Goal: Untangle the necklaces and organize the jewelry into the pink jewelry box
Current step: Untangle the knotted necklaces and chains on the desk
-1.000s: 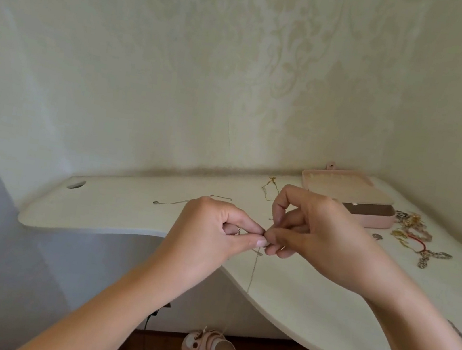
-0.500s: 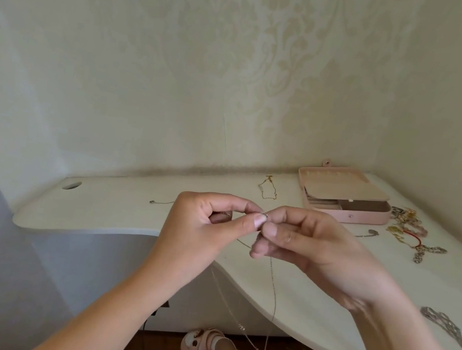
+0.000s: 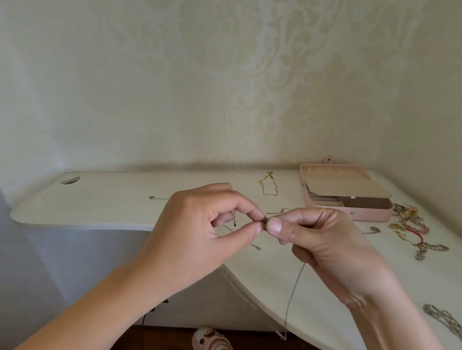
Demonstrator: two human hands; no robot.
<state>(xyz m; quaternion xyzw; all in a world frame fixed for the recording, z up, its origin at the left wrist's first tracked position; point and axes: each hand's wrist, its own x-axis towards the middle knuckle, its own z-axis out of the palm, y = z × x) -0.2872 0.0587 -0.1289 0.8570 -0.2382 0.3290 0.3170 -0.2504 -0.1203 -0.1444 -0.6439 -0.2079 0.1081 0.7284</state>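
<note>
My left hand [image 3: 200, 227] and my right hand [image 3: 324, 244] meet above the front of the white desk [image 3: 116, 205], each pinching the same thin silver necklace [image 3: 293, 293] between thumb and forefinger. Its chain hangs down below my right hand past the desk edge. The pink jewelry box [image 3: 348, 193] stands open at the back right, with its inner tray lid raised. A gold chain [image 3: 267, 185] lies left of the box. Beside the box, on its right, sits a tangled pile of jewelry [image 3: 412, 227].
A chunky silver chain [image 3: 448, 324] lies on the desk at the right edge. Small silver pieces [image 3: 370, 230] lie near the box, and another thin chain [image 3: 159, 198] lies behind my left hand. A cable hole [image 3: 70, 179] is at the desk's left. Below, a foot in a pink slipper [image 3: 211, 347] rests on a wooden floor.
Both hands rose slightly and kept pinching the thin necklace; the hanging chain swung from under my left hand to under my right. The view shifted, showing more of the right desk.
</note>
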